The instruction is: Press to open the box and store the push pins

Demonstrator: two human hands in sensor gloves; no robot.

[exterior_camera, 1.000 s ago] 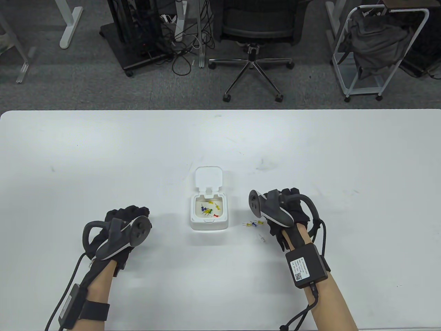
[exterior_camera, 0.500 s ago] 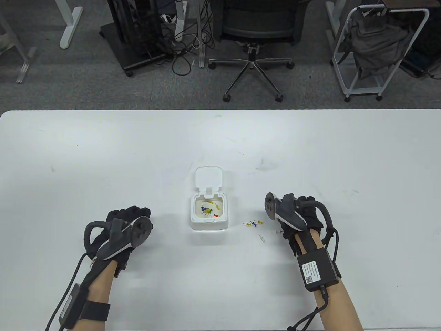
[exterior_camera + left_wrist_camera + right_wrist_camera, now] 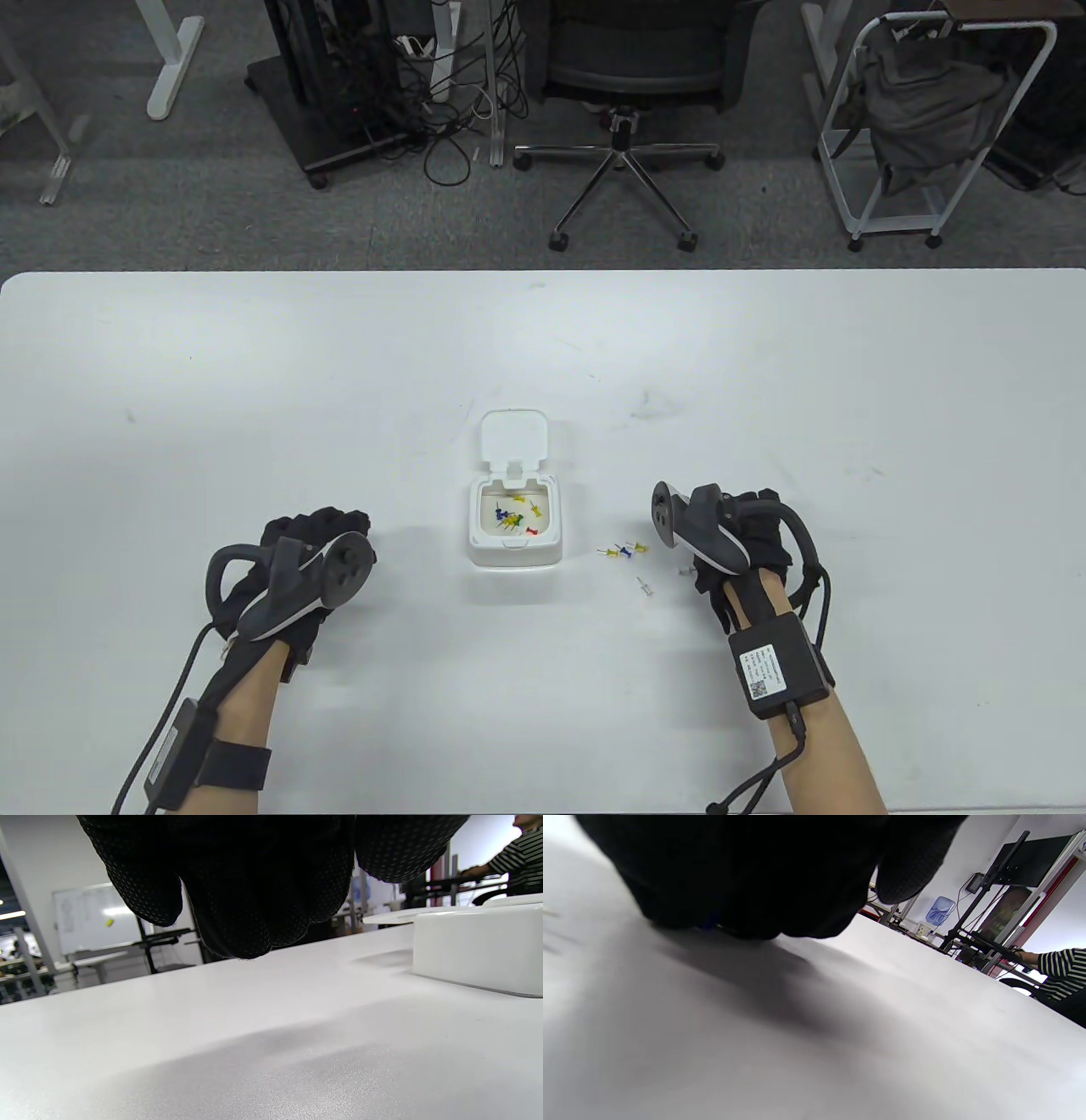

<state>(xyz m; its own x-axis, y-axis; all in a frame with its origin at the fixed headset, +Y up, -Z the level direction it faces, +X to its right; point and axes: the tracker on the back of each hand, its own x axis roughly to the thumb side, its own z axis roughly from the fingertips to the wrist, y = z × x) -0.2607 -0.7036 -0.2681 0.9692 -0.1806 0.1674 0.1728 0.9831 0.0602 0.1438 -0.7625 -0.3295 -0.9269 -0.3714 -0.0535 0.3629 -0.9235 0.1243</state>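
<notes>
A small white box (image 3: 475, 543) stands mid-table with its lid (image 3: 513, 437) flipped open to the far side. Several coloured push pins (image 3: 513, 516) lie inside it. Three loose pins (image 3: 624, 551) lie just right of the box, and a clear pin (image 3: 645, 585) lies nearer me. My right hand (image 3: 747, 535) rests fingers-down on the table right of these pins. In the right wrist view its fingers (image 3: 746, 878) are bunched against the table, hiding what is under them. My left hand (image 3: 314, 531) rests on the table left of the box, holding nothing; the box's side (image 3: 475, 946) shows to its right.
Another small clear pin (image 3: 685, 572) lies by my right hand's near side. The white table (image 3: 254, 382) stretches wide on all sides. An office chair (image 3: 624, 102) and a rack (image 3: 925, 127) stand beyond the far edge.
My right hand moved right, away from the loose pins, then settled a little lower on the table. The left hand, the box and the pins have not moved.
</notes>
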